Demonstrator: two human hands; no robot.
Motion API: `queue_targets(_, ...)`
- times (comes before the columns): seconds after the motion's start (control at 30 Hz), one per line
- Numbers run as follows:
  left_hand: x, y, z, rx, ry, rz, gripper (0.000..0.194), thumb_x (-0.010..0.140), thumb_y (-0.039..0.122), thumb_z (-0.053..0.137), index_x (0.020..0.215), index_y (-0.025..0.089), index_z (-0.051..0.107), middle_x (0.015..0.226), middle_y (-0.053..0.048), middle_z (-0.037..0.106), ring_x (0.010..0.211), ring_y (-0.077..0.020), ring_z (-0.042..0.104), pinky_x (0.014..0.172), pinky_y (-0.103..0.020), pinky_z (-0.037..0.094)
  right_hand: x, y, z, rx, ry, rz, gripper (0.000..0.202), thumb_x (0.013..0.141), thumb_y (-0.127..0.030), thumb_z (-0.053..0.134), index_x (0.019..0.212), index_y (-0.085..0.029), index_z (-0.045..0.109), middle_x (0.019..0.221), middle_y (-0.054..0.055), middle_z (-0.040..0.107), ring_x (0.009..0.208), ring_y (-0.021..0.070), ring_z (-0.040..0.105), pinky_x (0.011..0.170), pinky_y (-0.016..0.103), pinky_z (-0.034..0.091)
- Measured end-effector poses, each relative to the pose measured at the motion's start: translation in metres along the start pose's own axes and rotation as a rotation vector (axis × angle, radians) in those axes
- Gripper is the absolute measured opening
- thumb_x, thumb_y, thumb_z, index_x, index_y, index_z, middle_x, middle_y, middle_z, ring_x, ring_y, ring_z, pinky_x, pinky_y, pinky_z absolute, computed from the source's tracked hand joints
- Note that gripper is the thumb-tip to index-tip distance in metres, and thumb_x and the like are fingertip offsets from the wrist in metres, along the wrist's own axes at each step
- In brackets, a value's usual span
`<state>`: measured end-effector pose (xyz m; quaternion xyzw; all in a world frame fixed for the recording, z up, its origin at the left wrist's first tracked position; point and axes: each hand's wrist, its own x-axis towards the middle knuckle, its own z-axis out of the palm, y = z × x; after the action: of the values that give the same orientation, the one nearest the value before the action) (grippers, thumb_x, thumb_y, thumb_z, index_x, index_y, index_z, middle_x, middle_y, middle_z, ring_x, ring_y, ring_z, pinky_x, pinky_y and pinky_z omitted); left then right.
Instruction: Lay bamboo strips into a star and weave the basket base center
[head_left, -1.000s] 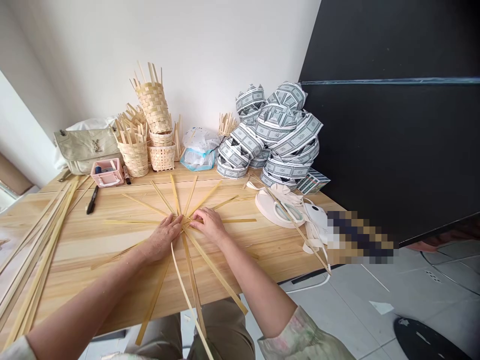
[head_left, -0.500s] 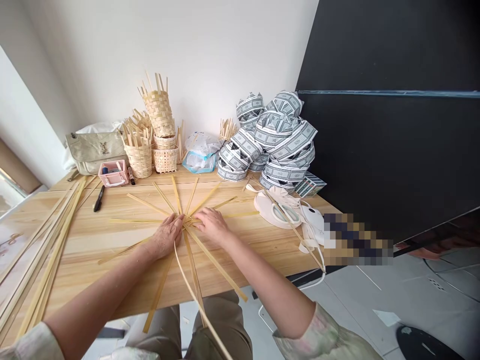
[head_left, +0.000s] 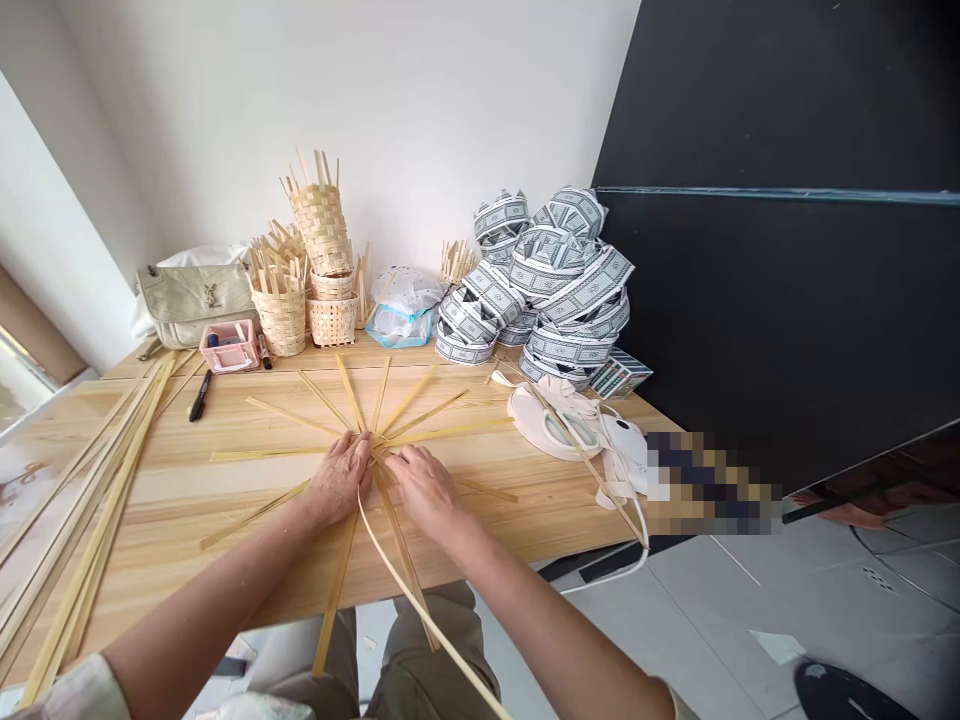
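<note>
Flat bamboo strips (head_left: 405, 398) cross at one centre and fan out like a star on the wooden table (head_left: 247, 580). My left hand (head_left: 341, 475) lies on the left of the crossing, its fingers close together and pressing the strips down. At the right of the centre, my right hand (head_left: 424, 485) has its fingers bent around the strips; its fingertips partly hide what they grip. A long, narrow pale strip (head_left: 405, 590) runs from under my left fingers, curving over the table edge towards my lap. The crossing itself is partly covered by both hands.
Loose long strips (head_left: 112, 500) lie along the left side. Behind stand woven baskets (head_left: 322, 225), a pink box (head_left: 229, 347), a handbag (head_left: 191, 300) and a black marker (head_left: 200, 396). Patterned rings (head_left: 555, 265) are piled back right, near rolls of pale tape (head_left: 555, 425).
The star of strips has turned slightly counterclockwise; the lower-right strip now points more to the right. My right hand has moved nearer to my body, while my left hand stays by the centre.
</note>
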<state>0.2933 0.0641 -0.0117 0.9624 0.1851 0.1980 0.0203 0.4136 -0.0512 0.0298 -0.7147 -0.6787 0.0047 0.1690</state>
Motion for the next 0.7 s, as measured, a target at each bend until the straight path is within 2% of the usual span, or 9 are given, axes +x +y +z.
queue_targets(0.2,-0.002,-0.006,0.007,0.051,-0.028,0.053,0.031,0.077,0.010,0.036,0.103,0.010,0.052,0.115,-0.018,0.051,0.113,-0.0298,0.042,0.092,-0.050,0.036,-0.007,-0.014,0.017,0.295,0.069,0.033,0.030,0.068,-0.002,0.051,0.092,-0.021,0.051,0.094,0.004,0.054,0.094,0.0180,0.048,0.080,0.031,0.040)
queue_targets(0.33,-0.001,-0.006,0.006,0.064,-0.030,0.080,0.023,0.079,0.017,0.040,0.096,0.015,0.056,0.114,-0.016,0.051,0.113,-0.0311,0.040,0.091,-0.052,0.036,-0.008,-0.013,0.025,0.423,0.140,0.063,0.041,0.067,-0.004,0.052,0.104,-0.023,0.049,0.099,0.004,0.053,0.097,0.0180,0.047,0.083,0.033,0.038)
queue_targets(0.5,-0.001,-0.005,0.002,0.101,-0.067,0.117,0.018,0.082,0.023,0.043,0.087,0.016,0.058,0.112,-0.014,0.052,0.115,-0.0299,0.038,0.094,-0.050,0.032,-0.009,-0.018,0.027,0.486,0.203,0.062,0.035,0.065,-0.010,0.060,0.097,-0.023,0.051,0.093,0.002,0.052,0.092,0.0182,0.047,0.079,0.032,0.039)
queue_targets(0.7,-0.003,-0.009,0.004,0.028,-0.099,0.081,0.025,0.075,0.025,0.050,0.097,0.015,0.054,0.115,-0.016,0.049,0.115,-0.0316,0.036,0.091,-0.050,0.033,-0.018,-0.021,0.026,0.460,0.173,-0.026,0.037,0.067,-0.008,0.061,0.097,-0.028,0.055,0.091,0.001,0.049,0.090,0.0169,0.045,0.082,0.033,0.037)
